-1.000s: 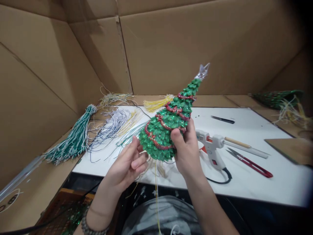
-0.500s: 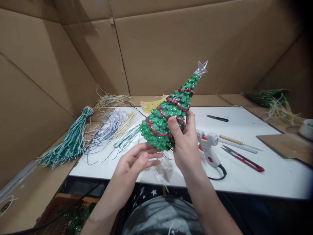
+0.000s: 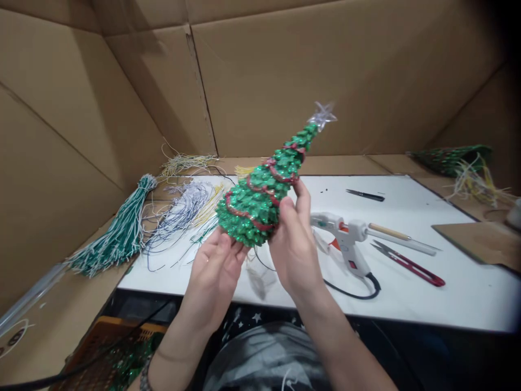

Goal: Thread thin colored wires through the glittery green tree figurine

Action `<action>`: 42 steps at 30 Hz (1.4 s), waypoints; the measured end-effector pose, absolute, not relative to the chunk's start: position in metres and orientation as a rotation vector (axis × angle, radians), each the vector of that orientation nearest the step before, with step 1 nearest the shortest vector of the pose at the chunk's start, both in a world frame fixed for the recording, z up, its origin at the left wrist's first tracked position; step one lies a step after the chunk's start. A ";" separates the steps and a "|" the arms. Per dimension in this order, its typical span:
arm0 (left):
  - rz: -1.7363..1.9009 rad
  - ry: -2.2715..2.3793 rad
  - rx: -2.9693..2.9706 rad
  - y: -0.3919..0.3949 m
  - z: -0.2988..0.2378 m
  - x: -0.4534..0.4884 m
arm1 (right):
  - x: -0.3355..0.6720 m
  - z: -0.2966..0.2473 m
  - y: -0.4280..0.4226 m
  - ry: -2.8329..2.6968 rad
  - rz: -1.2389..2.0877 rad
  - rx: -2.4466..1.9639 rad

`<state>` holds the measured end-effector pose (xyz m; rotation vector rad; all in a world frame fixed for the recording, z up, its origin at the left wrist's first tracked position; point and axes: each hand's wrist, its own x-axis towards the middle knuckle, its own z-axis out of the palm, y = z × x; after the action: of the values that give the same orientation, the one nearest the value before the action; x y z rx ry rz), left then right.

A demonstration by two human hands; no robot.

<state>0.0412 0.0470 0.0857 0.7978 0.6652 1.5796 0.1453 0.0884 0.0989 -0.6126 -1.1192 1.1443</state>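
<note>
Some room between tree (image 3: 252,201) and wall (image 3: 358,76)

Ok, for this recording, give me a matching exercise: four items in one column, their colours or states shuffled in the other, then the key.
1. Christmas tree ornament
2. Hot glue gun
3. Thread snips
4. Far-left strand bundle

A. Red with dark blades
B. Green and white
C. White, with a black cord
D. Tilted, held in the right hand

Pairs: 1-D, 2-C, 3-A, 4-B
</note>
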 end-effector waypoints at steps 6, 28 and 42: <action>1.736 0.661 0.732 0.054 0.083 0.035 | 0.143 0.103 0.086 -1.208 1.239 -0.509; 1.996 0.665 0.574 0.061 0.106 0.005 | 0.154 0.077 0.189 -2.447 -0.001 -1.771; 2.029 0.618 0.484 0.066 0.103 0.007 | 0.172 0.107 0.183 -1.728 0.206 -1.157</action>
<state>0.0073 0.0656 0.1029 0.4840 0.6183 2.0294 0.1716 0.1834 0.1069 -1.1570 -1.7277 0.2065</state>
